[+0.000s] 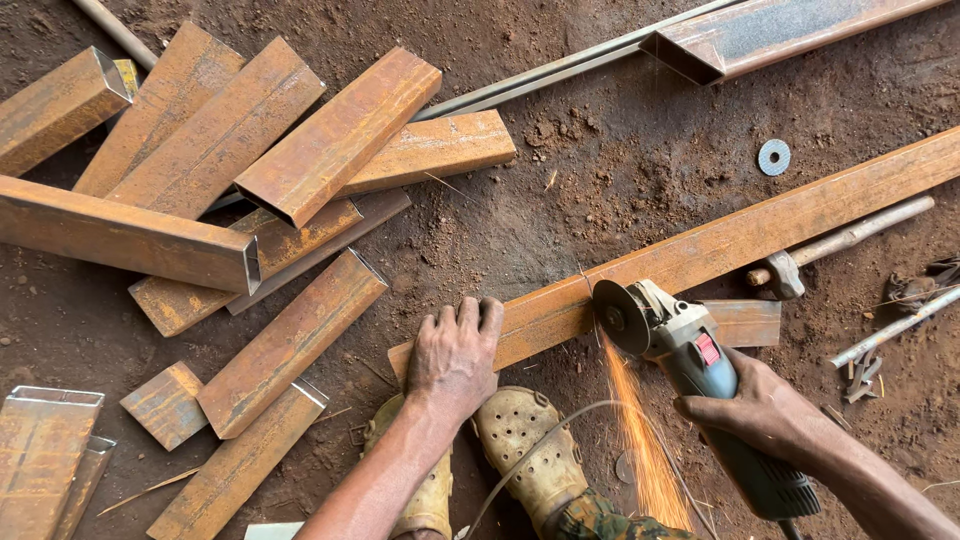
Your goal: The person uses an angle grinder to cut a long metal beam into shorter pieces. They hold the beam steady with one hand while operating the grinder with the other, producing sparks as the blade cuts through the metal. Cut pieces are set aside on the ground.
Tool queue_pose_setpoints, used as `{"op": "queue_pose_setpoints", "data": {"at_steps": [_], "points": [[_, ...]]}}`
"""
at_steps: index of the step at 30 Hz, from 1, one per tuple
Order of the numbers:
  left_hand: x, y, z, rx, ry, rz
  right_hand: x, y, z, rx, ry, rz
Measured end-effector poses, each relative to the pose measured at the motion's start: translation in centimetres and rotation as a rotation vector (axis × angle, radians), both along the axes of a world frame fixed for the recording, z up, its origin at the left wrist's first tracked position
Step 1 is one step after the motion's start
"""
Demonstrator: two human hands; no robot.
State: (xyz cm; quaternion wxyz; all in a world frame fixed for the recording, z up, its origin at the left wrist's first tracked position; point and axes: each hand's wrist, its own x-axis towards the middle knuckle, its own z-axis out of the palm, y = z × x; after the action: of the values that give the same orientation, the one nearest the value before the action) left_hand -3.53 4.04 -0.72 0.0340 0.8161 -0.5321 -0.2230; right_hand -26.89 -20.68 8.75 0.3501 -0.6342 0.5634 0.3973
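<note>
Left hand [455, 352] lies open, pressing the long rusty steel tube [700, 250] onto the dirt floor [560, 180] so it can't shift; right hand [760, 405] grips the angle grinder [690, 355], disc biting the tube's edge, sparks [640, 440] spraying toward the clogs [525, 440]. Cut-off tube pieces [250, 170] are heaped well apart, left.

Bare dirt floor [560, 190] lies open between the pile of rusty cut tubes [250, 200] and the long rusty tube [740, 235]. Near the floor's right edge, a hammer [830, 245], a washer [774, 157] and scrap bits [880, 340] crowd the ground.
</note>
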Motion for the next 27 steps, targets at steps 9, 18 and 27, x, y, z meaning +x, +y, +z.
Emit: {"op": "queue_pose_setpoints", "data": {"at_steps": [9,18,27], "points": [[0.0,-0.1,0.3,-0.008,0.012,0.011,0.1,-0.2,-0.2,-0.005,0.028,0.013],[0.0,-0.1,0.3,-0.025,-0.033,0.016,1.0,-0.4,0.1,0.015,-0.009,-0.075],[0.1,-0.1,0.6,-0.029,-0.007,0.027,1.6,-0.3,0.7,0.000,-0.010,-0.058]]}}
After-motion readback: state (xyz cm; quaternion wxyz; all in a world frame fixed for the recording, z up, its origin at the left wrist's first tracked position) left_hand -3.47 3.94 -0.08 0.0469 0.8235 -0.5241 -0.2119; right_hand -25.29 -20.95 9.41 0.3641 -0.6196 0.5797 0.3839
